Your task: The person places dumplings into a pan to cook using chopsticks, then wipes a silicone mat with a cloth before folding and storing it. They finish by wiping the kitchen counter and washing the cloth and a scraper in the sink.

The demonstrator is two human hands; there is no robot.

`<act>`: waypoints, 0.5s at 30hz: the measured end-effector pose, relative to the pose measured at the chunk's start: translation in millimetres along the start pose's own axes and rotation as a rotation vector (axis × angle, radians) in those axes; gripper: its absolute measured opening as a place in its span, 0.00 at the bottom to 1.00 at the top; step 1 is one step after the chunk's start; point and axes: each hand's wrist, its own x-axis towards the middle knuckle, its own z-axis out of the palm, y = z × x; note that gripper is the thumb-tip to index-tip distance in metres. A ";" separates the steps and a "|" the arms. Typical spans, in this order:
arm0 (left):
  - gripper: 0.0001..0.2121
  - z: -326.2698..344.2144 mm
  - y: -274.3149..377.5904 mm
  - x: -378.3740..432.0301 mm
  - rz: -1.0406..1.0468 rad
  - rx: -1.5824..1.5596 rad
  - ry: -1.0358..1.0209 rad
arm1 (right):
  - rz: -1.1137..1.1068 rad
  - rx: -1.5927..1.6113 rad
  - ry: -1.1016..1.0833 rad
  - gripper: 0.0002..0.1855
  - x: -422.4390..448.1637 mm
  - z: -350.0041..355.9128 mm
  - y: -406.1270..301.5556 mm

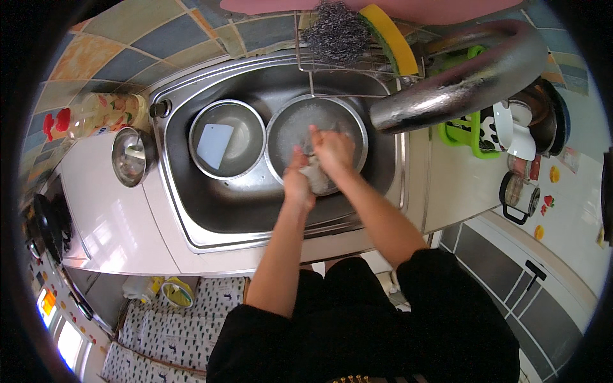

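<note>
My left hand [298,181] and my right hand [333,152] are close together over the right-hand steel bowl [365,143]. Between them is a soft, pale lump [316,176], perhaps a wet cloth or dough; blur hides which. The left fingers wrap its near left side, and the right hand is curled over its upper end. Cloudy liquid fills this bowl. Beside it, a smaller steel bowl [239,165] holds a pale blue flat scraper [214,146]. Both bowls stand in the stainless steel sink [239,206].
A large metal faucet [459,86] arches over the sink's right side. Behind it, a wire rack [345,72] holds a steel-wool scrubber [336,33] and a yellow sponge [392,40]. A small metal bowl [129,158] and an oil bottle [107,115] stand left; a green dish rack [474,139] stands right.
</note>
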 end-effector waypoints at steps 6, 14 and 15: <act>0.24 -32.4 4.4 19.2 0.106 -0.064 -0.102 | -0.040 -0.009 0.067 0.21 38.6 36.8 62.5; 0.29 -26.7 2.3 6.6 0.089 0.236 0.082 | -0.767 -0.578 -0.129 0.31 9.1 69.6 80.0; 0.28 -29.0 2.4 4.7 0.096 0.198 0.089 | -0.952 -0.570 -0.218 0.31 12.4 65.6 81.9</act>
